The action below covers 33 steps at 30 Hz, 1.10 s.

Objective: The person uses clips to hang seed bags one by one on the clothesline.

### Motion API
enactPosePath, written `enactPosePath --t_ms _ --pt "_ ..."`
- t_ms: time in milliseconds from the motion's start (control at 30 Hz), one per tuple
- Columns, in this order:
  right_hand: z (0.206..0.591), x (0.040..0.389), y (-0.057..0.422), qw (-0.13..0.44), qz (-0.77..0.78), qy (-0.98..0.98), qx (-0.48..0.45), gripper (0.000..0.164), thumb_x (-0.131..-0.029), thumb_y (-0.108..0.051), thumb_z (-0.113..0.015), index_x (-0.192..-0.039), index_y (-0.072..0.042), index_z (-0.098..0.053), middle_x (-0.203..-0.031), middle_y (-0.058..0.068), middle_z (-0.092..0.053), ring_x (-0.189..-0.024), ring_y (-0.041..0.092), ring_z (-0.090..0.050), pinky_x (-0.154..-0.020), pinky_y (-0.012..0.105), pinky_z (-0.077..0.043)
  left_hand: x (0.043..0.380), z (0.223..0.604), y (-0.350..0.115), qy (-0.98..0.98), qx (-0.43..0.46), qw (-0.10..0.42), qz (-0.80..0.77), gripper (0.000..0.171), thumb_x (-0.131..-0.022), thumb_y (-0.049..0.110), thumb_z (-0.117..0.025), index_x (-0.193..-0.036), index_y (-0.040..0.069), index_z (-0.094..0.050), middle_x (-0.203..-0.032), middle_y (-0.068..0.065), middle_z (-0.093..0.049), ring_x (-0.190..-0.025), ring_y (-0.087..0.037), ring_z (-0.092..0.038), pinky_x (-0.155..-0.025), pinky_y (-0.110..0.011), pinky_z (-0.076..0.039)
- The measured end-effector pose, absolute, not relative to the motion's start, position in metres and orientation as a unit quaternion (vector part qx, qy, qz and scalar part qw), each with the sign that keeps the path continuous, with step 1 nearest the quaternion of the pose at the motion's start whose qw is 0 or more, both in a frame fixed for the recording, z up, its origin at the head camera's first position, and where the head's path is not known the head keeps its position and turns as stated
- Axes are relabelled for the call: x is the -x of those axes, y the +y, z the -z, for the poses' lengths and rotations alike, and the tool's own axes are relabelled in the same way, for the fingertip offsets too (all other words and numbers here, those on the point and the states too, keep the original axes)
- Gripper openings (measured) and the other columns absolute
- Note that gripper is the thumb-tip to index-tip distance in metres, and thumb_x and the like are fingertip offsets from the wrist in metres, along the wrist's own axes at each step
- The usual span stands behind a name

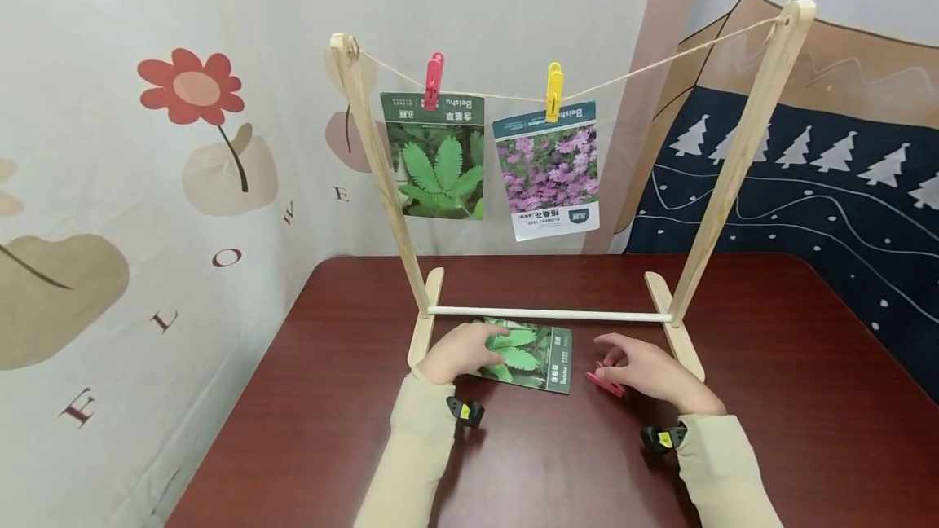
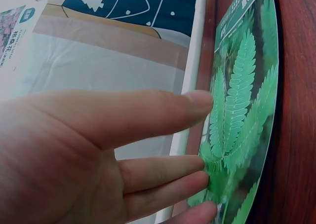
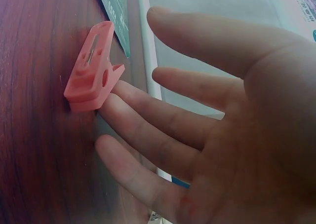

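Observation:
On the table lies a green-leaf seed packet (image 1: 546,361), its picture side up. My left hand (image 1: 462,351) reaches over its left end, fingers extended; in the left wrist view the fingertips (image 2: 200,179) meet the packet's face or hover just off it. A red clothespin (image 3: 94,68) lies on the table to the right of the packet. Beside it is my right hand (image 1: 645,367), thumb and fingers spread apart, with two fingertips (image 3: 116,108) at the clothespin's edge and no grip on it. Whether they press it, I cannot tell.
Behind the hands stands a wooden frame (image 1: 741,153) with a white crossbar (image 1: 550,314) low down. From its string hang a leaf packet (image 1: 440,165) under a red clothespin (image 1: 434,80) and a purple-flower packet (image 1: 546,169) under a yellow clothespin (image 1: 553,92).

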State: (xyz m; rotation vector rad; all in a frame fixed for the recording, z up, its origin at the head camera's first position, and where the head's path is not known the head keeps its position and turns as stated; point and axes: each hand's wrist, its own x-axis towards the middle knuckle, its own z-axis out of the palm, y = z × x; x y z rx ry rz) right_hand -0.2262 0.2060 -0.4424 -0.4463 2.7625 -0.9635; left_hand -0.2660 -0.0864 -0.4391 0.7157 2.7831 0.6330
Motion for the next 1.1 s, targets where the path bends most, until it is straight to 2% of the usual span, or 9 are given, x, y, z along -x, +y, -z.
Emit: enactPosePath --t_ms 133,367,600,800,1100 --pt "0.4429 0.2261 0.2064 0.096 0.323 0.928 0.159 0.050 -0.078 -0.023 -0.067 -0.121 -0.005 -0.050 -0.082 -0.001 -0.056 -0.070 0.013 -0.052 -0.061 0.030 -0.042 0.2660 0.4379 -0.0863 0.942 -0.245 0.101 -0.207 0.038 -0.081 0.018 -0.062 -0.119 0.018 -0.058 -0.117 0.002 -0.057 -0.087 -0.012 -0.052 -0.073 -0.026 -0.039" --pt "0.4448 0.2269 0.2045 0.095 0.323 0.928 0.157 0.049 -0.077 -0.023 -0.069 -0.120 -0.006 -0.052 -0.078 -0.002 -0.056 -0.066 0.014 -0.052 -0.060 0.030 -0.041 0.2643 0.4372 -0.0831 0.942 -0.249 0.099 -0.203 0.043 -0.081 0.018 -0.063 -0.123 0.013 -0.055 -0.120 -0.001 -0.055 -0.098 -0.017 -0.052 -0.077 -0.028 -0.039" --pt "0.4462 0.2255 0.2024 0.095 0.319 0.931 0.151 0.049 -0.073 -0.023 -0.072 -0.117 -0.009 -0.055 -0.078 -0.002 -0.054 -0.064 0.014 -0.050 -0.057 0.030 -0.040 0.2640 0.4376 -0.0794 0.952 -0.219 0.078 -0.201 0.047 -0.080 0.023 -0.064 -0.126 0.018 -0.053 -0.122 0.000 -0.054 -0.115 -0.026 -0.043 -0.086 -0.035 -0.037" --pt "0.4490 0.2254 0.2010 0.093 0.310 0.935 0.142 0.051 -0.074 -0.028 -0.072 -0.117 -0.010 -0.054 -0.077 -0.002 -0.053 -0.062 0.013 -0.048 -0.055 0.029 -0.039 0.2648 0.4429 -0.0796 0.948 -0.229 0.075 -0.207 0.048 -0.080 0.022 -0.064 -0.126 0.013 -0.052 -0.123 -0.002 -0.054 -0.116 -0.022 -0.045 -0.089 -0.034 -0.038" --pt "0.4506 0.2270 0.2002 0.088 0.302 0.938 0.146 0.051 -0.073 -0.026 -0.073 -0.117 -0.008 -0.055 -0.074 -0.003 -0.052 -0.059 0.012 -0.047 -0.053 0.029 -0.038 0.2646 0.4450 -0.0785 0.952 -0.230 0.065 -0.194 0.048 -0.078 0.024 -0.067 -0.123 0.013 -0.055 -0.124 -0.003 -0.052 -0.115 -0.028 -0.042 -0.094 -0.038 -0.033"
